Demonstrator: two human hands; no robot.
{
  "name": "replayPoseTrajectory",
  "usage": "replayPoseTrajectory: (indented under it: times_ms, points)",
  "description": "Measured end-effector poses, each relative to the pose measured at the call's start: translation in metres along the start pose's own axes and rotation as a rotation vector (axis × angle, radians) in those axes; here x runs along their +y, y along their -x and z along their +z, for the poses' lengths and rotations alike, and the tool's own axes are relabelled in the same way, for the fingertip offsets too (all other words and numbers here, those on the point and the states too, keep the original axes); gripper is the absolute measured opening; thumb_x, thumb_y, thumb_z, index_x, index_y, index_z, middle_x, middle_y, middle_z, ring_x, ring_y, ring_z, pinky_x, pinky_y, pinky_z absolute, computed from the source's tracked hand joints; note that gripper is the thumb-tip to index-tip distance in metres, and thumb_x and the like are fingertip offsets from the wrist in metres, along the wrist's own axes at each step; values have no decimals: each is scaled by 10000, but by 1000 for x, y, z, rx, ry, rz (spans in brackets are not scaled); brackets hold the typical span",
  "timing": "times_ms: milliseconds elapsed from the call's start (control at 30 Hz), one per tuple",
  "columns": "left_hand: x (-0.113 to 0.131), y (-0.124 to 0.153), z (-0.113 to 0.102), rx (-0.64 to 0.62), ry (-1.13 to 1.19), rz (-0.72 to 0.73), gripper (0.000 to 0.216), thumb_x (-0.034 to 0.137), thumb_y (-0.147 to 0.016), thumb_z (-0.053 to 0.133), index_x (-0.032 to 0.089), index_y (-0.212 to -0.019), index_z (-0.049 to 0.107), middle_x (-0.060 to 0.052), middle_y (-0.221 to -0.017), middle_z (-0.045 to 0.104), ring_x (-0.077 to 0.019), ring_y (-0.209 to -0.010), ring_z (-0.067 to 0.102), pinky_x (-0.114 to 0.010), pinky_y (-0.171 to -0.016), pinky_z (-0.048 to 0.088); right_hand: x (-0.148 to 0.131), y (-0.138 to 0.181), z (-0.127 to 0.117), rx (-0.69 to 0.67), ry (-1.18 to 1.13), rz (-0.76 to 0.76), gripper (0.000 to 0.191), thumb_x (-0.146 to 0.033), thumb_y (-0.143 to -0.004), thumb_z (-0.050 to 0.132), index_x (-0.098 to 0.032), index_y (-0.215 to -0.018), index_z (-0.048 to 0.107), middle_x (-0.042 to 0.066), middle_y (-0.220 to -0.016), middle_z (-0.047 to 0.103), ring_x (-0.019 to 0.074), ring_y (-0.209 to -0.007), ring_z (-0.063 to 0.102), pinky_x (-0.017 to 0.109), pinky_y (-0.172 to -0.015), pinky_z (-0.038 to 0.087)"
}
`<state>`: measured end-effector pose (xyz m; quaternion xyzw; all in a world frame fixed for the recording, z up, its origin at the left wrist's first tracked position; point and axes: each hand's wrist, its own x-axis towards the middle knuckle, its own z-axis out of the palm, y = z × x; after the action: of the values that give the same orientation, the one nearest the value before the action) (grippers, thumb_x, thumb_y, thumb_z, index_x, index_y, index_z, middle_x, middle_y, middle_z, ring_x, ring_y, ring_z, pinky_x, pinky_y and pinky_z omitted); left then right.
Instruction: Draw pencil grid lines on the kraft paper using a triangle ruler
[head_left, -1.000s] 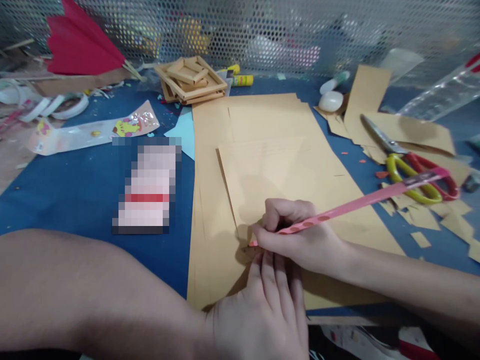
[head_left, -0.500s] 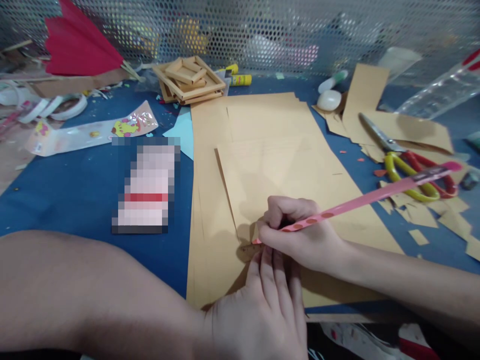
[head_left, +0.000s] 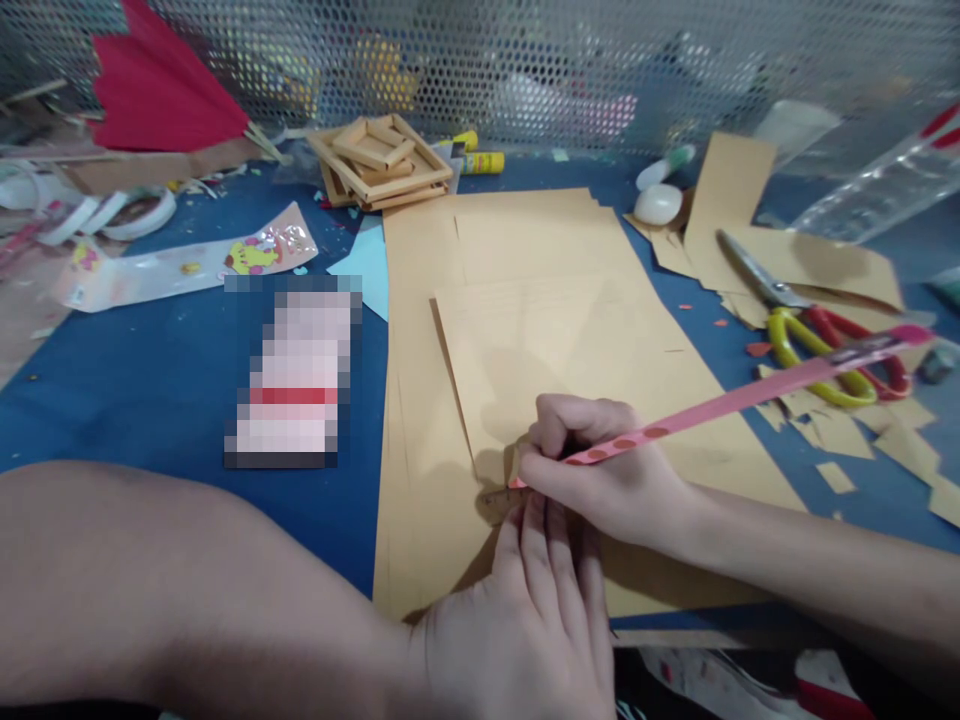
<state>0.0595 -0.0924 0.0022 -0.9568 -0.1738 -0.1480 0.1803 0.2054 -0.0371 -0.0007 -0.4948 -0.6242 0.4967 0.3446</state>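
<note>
My right hand [head_left: 611,465] is closed around a pink pencil [head_left: 720,405] with darker spots, its tip down at the edge of a small ruler [head_left: 496,505]. My left hand [head_left: 536,590] lies flat, fingers stretched forward, pressing on the ruler; most of the ruler is hidden under both hands. Beneath them is a smaller tan sheet [head_left: 555,340], lying on larger tan sheets of paper or card [head_left: 416,420]. The fingers of the two hands nearly meet at the ruler.
Scissors [head_left: 795,310] with yellow and red handles lie at right among tan offcuts [head_left: 840,425]. Small wooden frames [head_left: 382,160] are stacked behind the sheets, near a yellow glue stick [head_left: 484,162]. A blurred-out rectangle [head_left: 300,370] and tape rolls [head_left: 139,212] are at left. A perforated metal panel [head_left: 480,70] closes the back.
</note>
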Motion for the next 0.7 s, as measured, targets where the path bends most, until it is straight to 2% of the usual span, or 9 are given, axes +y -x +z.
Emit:
replayPoseTrajectory:
  times_ms: [133, 433, 700]
  points:
    - [-1, -1, -1, 2, 9, 0, 333, 107, -814, 464, 12, -1078, 642, -167, -1011, 685, -264, -923, 680, -348, -774, 590, 0, 0, 0, 1, -7, 3, 318, -78, -714, 578, -217, -588, 322, -67, -519, 384, 86, -476, 352, 238, -421, 274]
    - [-1, 1, 0, -11, -9, 4, 341, 138, -828, 472, 1, -1095, 634, -181, -1011, 683, -276, -936, 675, -360, -802, 580, -1, -2, -3, 59, -43, 3, 318, -48, -698, 561, -209, -568, 320, -80, -511, 337, 68, -471, 292, 230, -424, 250]
    - [-1, 0, -2, -24, -3, 10, 348, 139, -826, 478, 6, -1109, 629, -173, -1019, 683, -270, -930, 677, -354, -802, 582, 1, 0, -6, 10, -8, 31, 318, -56, -711, 555, -211, -577, 312, -74, -510, 338, 71, -477, 313, 230, -426, 248]
